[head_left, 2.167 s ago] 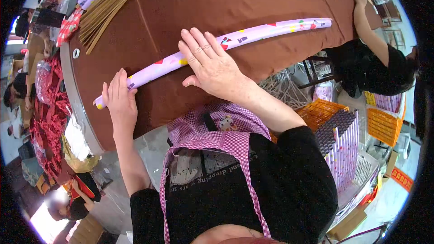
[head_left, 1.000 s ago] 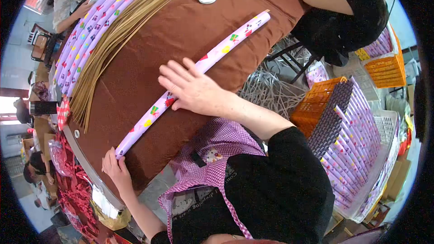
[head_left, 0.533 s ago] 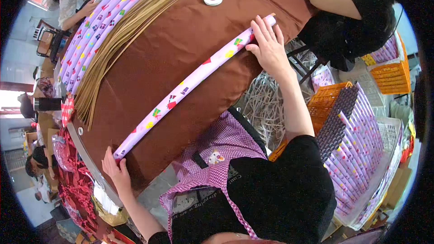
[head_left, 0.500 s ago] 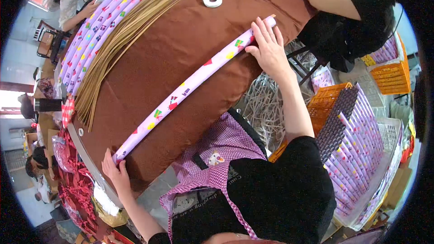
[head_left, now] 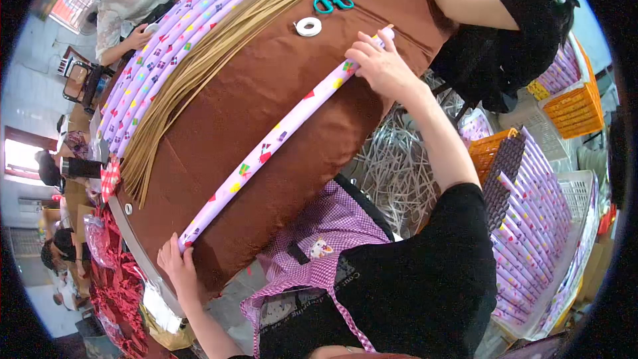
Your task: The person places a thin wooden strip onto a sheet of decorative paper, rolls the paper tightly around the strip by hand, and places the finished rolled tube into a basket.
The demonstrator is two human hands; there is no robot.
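A long roll of purple printed paper point(head_left: 286, 127) lies diagonally over the brown tablecloth point(head_left: 246, 66), with a thin brown tip showing at its far end. My left hand point(head_left: 177, 262) grips the near end of the roll, thumb on one side and fingers on the other. Near the far end, my right hand point(head_left: 382, 66) is curled round the roll. Left of the roll lies a bundle of thin brown strips point(head_left: 199, 56), and beside it several finished purple rolls point(head_left: 166, 46).
White tape point(head_left: 308, 26) and teal scissors point(head_left: 333, 2) lie beyond the roll. One co-worker point(head_left: 492, 26) sits at the right, another point(head_left: 133, 0) at the back left. A white basket point(head_left: 577, 193) with purple rolls and an orange basket point(head_left: 573, 112) stand right.
My right hand, earlier flat with fingers spread on the roll, now curls round its far end. My left hand stays at the near end. The camera view has shifted slightly.
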